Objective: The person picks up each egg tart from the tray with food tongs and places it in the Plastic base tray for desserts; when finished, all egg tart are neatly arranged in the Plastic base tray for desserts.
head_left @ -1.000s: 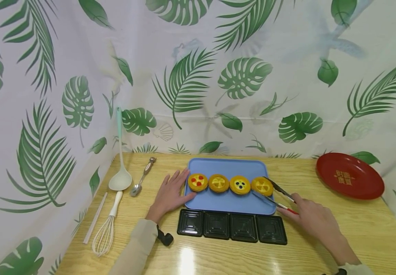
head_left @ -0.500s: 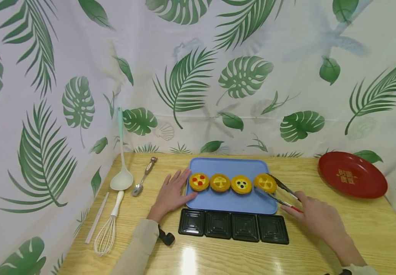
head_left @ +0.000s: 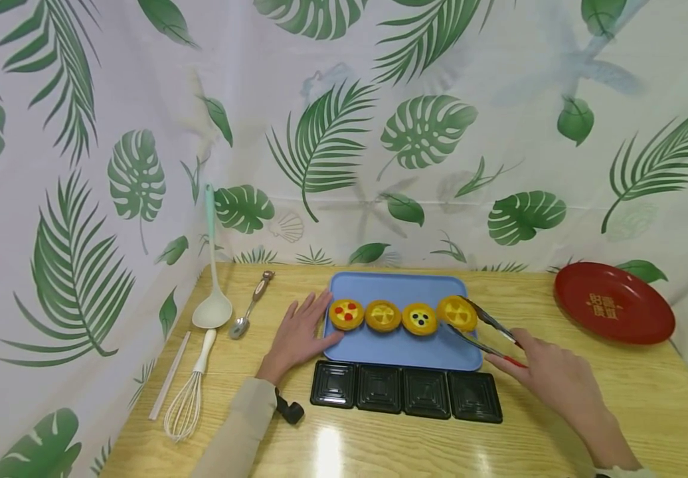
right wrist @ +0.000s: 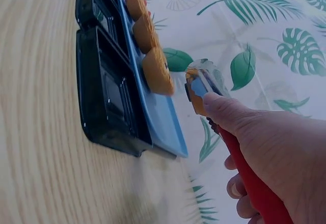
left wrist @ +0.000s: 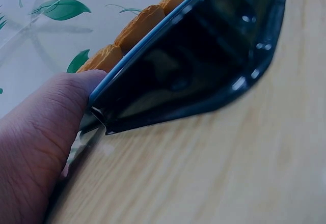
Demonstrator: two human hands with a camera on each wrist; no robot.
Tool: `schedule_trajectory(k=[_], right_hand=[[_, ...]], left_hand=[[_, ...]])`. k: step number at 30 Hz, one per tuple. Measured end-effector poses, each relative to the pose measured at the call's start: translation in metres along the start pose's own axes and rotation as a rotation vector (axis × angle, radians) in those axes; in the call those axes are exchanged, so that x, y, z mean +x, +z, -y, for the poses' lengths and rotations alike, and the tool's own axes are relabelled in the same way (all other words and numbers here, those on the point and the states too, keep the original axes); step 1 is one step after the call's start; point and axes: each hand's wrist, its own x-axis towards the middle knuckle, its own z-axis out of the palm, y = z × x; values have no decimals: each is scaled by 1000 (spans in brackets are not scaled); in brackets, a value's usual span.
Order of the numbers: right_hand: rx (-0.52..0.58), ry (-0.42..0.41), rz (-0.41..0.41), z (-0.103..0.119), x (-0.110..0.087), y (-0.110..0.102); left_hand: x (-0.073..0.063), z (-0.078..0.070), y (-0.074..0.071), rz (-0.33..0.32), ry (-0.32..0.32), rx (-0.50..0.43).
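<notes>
My right hand (head_left: 562, 382) grips red-handled metal tongs (head_left: 493, 323), whose tips pinch a yellow egg tart (head_left: 457, 313) over the right end of the blue tray (head_left: 392, 355). In the right wrist view that tart is raised above the tray and partly hidden by the tongs. Three more tarts sit in a row on the tray: one with red dots (head_left: 346, 315), a plain-patterned one (head_left: 382, 316) and one with dark dots (head_left: 420, 319). My left hand (head_left: 299, 337) rests at the tray's left edge, fingers spread, with its thumb (left wrist: 71, 91) against the rim.
A black four-section mould (head_left: 404, 390) lies along the tray's front edge. At the back right is a red oval plate (head_left: 613, 325). A ladle (head_left: 211, 311), spoon (head_left: 248, 312), whisk (head_left: 185, 405) and pale stick (head_left: 169, 377) lie on the left.
The tongs have lifted the rightmost tart from the tray; it first swung slightly right, then back left toward the dark-dotted tart. My left hand has stayed at the tray edge.
</notes>
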Motion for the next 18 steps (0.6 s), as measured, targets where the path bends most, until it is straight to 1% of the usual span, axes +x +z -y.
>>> schedule_trajectory(k=[4,7,14,18], right_hand=[[-19,-12,27,9,-1,-3],[-24,-30,30,18,-3,-5],[0,-70,13,39,-7,-2],[-3,-128,-26,49,-9,4]], left_hand=[[0,0,0,-5,0,-7],[0,0,-1,5,-7,-6],[0,1,0,13,-12,7],[0,0,-1,8,-7,2]])
